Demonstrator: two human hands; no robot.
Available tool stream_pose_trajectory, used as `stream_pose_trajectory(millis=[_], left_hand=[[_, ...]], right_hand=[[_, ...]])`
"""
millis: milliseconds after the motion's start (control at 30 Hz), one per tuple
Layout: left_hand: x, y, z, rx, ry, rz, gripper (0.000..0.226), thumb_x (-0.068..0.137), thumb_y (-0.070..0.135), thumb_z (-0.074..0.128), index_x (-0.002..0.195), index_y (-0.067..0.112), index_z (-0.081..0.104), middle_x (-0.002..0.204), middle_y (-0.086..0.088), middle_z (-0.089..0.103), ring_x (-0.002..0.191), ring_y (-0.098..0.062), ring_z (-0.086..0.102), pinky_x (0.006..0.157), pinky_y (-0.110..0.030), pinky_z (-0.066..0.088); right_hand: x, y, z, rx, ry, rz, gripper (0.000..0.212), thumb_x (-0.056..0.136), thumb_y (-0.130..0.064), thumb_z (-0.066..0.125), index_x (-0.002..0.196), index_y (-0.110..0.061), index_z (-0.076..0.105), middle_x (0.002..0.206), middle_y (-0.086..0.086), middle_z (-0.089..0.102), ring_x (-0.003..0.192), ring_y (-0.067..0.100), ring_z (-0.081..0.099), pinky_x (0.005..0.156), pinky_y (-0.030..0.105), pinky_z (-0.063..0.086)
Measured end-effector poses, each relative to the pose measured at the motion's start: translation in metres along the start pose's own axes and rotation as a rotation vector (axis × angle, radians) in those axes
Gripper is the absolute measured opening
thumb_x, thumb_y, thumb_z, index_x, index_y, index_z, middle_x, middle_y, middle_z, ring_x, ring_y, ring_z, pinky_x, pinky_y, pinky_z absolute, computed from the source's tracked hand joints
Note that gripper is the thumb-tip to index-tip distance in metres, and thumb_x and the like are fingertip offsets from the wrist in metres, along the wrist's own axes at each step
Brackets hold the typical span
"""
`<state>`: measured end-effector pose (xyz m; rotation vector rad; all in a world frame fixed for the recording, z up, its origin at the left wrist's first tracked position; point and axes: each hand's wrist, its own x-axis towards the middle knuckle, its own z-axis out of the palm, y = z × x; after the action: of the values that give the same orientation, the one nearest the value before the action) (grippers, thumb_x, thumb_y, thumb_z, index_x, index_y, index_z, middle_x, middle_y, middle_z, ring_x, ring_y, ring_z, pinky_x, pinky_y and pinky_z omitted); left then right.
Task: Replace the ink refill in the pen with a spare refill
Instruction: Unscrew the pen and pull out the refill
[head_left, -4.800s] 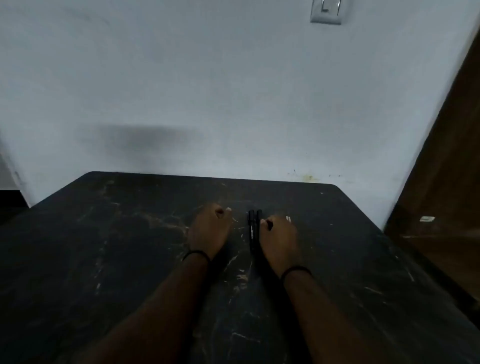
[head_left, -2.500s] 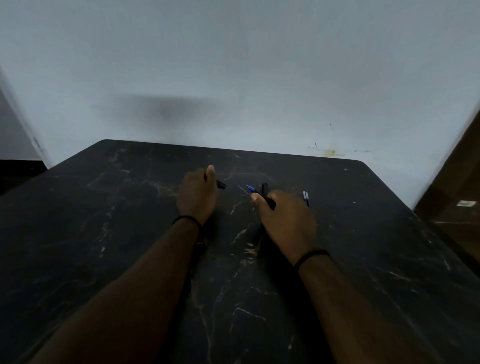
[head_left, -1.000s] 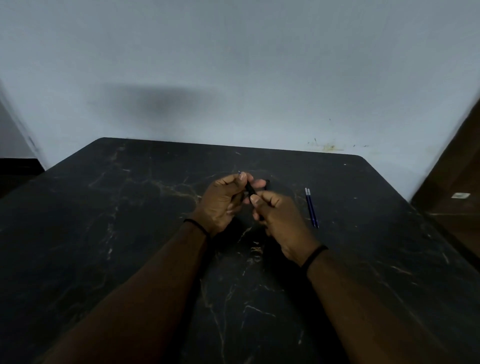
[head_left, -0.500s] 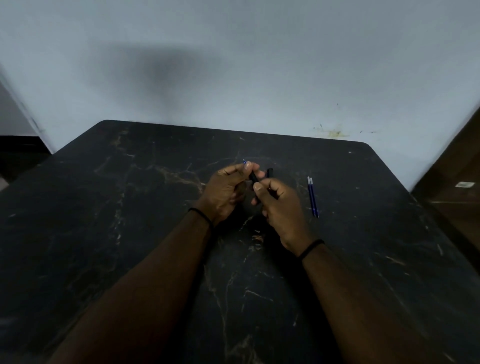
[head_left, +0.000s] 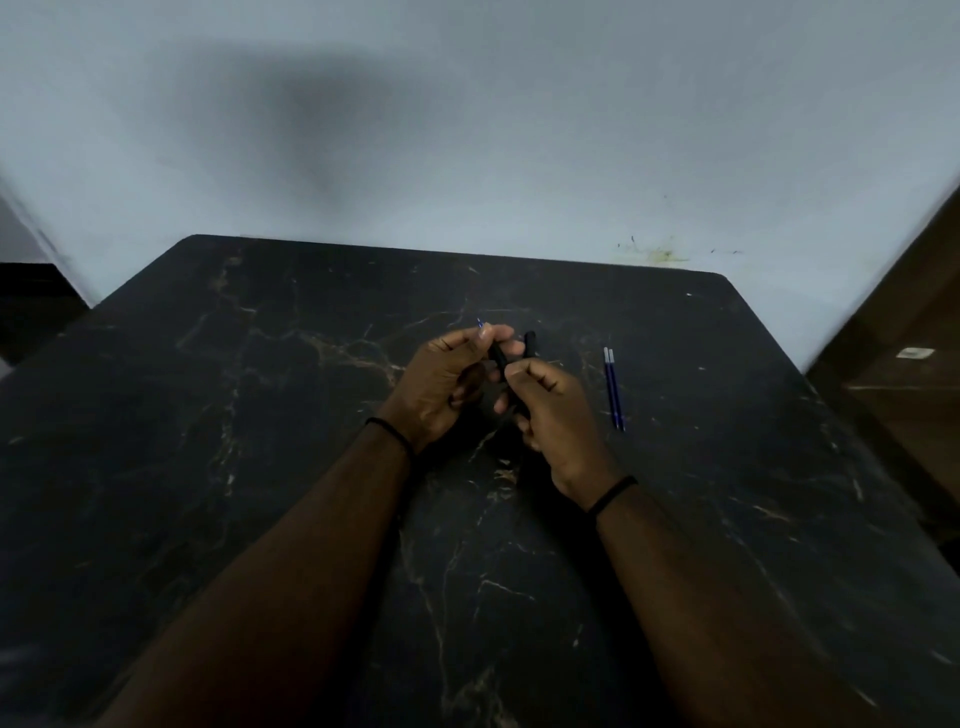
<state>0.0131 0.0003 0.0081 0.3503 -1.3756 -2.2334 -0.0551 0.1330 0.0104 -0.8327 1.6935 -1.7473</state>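
Note:
Both hands meet over the middle of the black marble table (head_left: 260, 467). My left hand (head_left: 441, 384) pinches the front end of a black pen (head_left: 498, 356), whose blue tip sticks out past the thumb. My right hand (head_left: 550, 410) grips the pen's rear part; a second black piece (head_left: 530, 343) stands up between its fingers, and I cannot tell if it is a cap or another pen. Two blue spare refills (head_left: 614, 387) lie side by side on the table, right of my right hand and apart from it.
A pale wall (head_left: 467, 130) rises right behind the table's far edge. A brown wooden door or cabinet (head_left: 904, 338) stands at the right. The table edges fall away at the left and right corners.
From lying flat on the table beside the pens, my hands lifted a pen and came together on it. In the last half second they hardly moved; the view shifted slightly.

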Motion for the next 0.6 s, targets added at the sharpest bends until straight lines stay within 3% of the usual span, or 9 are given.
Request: stream_pose_trajectory(millis=[167, 433, 600], left_hand=[[0.0023, -0.0014, -0.0021, 0.009, -0.002, -0.001, 0.023, 0.098, 0.015, 0.049, 0.105, 0.005, 0.068, 0.101, -0.011, 0.074, 0.034, -0.003, 0.031, 0.038, -0.016, 0.023], [0.0043, -0.0019, -0.0042, -0.012, -0.021, 0.002, 0.019, 0.092, 0.02, 0.055, 0.095, 0.005, 0.066, 0.094, -0.008, 0.073, 0.034, -0.003, 0.032, 0.035, -0.016, 0.024], [0.0052, -0.0035, -0.0083, 0.005, -0.03, 0.015, 0.017, 0.088, 0.025, 0.061, 0.087, 0.011, 0.07, 0.101, -0.008, 0.074, 0.036, -0.003, 0.032, 0.037, -0.018, 0.023]], right_hand=[[0.0014, -0.0001, -0.0027, 0.028, -0.009, 0.022, 0.017, 0.102, -0.022, 0.056, 0.097, -0.015, 0.07, 0.066, 0.0, 0.063, 0.045, 0.007, 0.041, 0.037, 0.016, 0.03], [0.0035, 0.0049, -0.0006, 0.036, 0.026, -0.036, 0.009, 0.098, -0.019, 0.063, 0.103, -0.019, 0.07, 0.066, -0.005, 0.065, 0.046, -0.001, 0.051, 0.041, 0.01, 0.036], [0.0048, 0.0062, 0.0024, -0.063, 0.064, -0.074, 0.014, 0.093, -0.02, 0.07, 0.105, -0.025, 0.062, 0.073, -0.007, 0.069, 0.065, 0.0, 0.065, 0.052, 0.012, 0.044]])
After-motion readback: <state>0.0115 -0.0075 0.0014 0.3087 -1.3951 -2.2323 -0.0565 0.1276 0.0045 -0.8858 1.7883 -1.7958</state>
